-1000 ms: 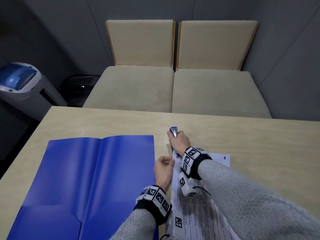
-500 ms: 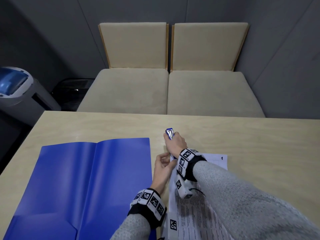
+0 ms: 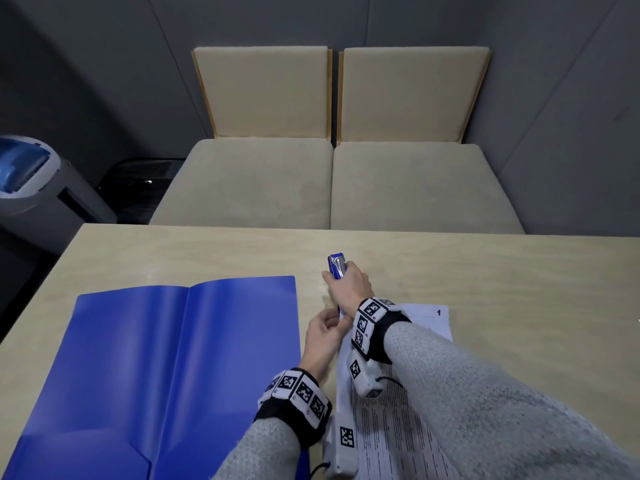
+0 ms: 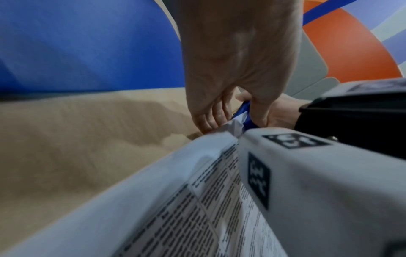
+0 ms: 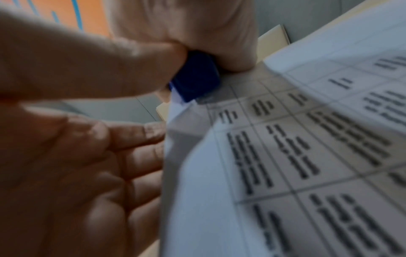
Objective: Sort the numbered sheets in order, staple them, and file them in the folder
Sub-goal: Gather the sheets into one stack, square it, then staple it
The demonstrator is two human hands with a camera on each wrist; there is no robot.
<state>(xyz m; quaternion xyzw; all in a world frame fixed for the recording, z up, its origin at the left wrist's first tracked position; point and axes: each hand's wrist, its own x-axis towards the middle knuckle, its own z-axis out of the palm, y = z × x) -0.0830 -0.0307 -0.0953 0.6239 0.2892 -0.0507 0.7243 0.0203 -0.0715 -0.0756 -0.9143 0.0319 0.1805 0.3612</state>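
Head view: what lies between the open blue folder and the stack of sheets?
The left hand, pinching the sheets at their corner, over bare table; the folder lies alongside.

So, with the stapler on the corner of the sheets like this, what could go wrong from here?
1. The left hand pinches the sheets right beside the stapler, so a finger could get nipped when the right hand presses.
2. The corner looks curled and lifted in the left wrist view, so the staple may miss a lower sheet or land crooked.
3. The folder lies open close to the left forearm, which could push it.
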